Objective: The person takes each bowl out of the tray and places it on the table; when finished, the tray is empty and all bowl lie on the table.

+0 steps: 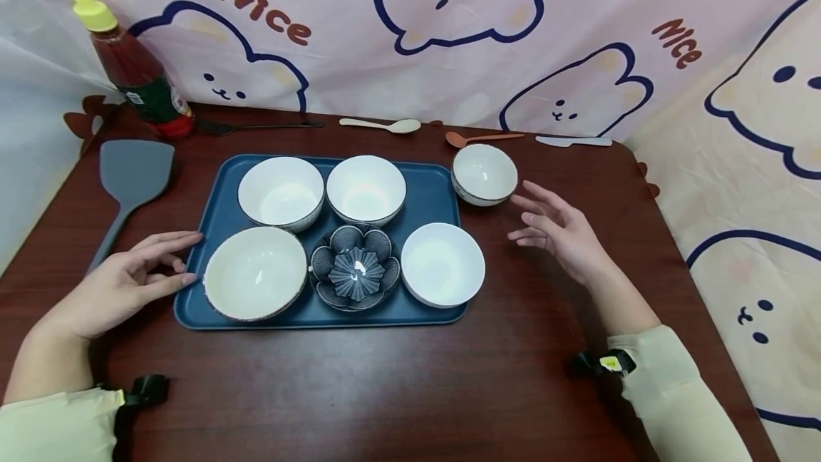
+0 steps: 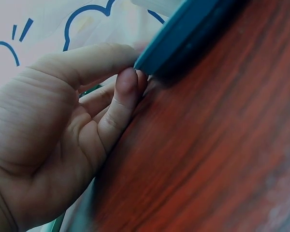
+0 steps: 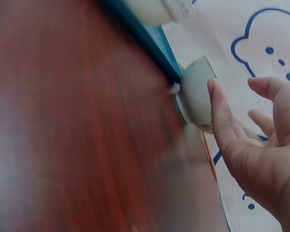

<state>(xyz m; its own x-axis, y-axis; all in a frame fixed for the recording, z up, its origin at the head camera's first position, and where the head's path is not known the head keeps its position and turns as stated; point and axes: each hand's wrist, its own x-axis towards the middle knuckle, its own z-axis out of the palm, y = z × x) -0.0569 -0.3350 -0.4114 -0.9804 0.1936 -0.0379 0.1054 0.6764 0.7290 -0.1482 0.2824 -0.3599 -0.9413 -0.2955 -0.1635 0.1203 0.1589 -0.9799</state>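
Note:
My left hand (image 1: 125, 280) is at the left side of the blue tray (image 1: 410, 316), its thumb and fingertips touching the edge. In the left wrist view, the fingertips meet the tray rim (image 2: 157, 50). To the right of the tray, my right hand (image 1: 564, 234) hovers with spread, relaxed fingers and holds nothing. Its fingertips are close beside a small white bowl (image 1: 484, 173), which sits by the tray's back right corner. In the right wrist view, that bowl (image 3: 195, 94) overlaps a fingertip. Several white bowls stand on the tray, along with a dark flower-shaped bowl (image 1: 356, 273).
A grey spatula (image 1: 131, 170) and a red sauce bottle (image 1: 144, 80) are at the left. Along the back lie a dark fork (image 1: 256, 126), a cream spoon (image 1: 385, 125), an orange spoon (image 1: 481, 138) and a white knife (image 1: 574, 141). Printed cloth (image 1: 417, 77) hangs behind.

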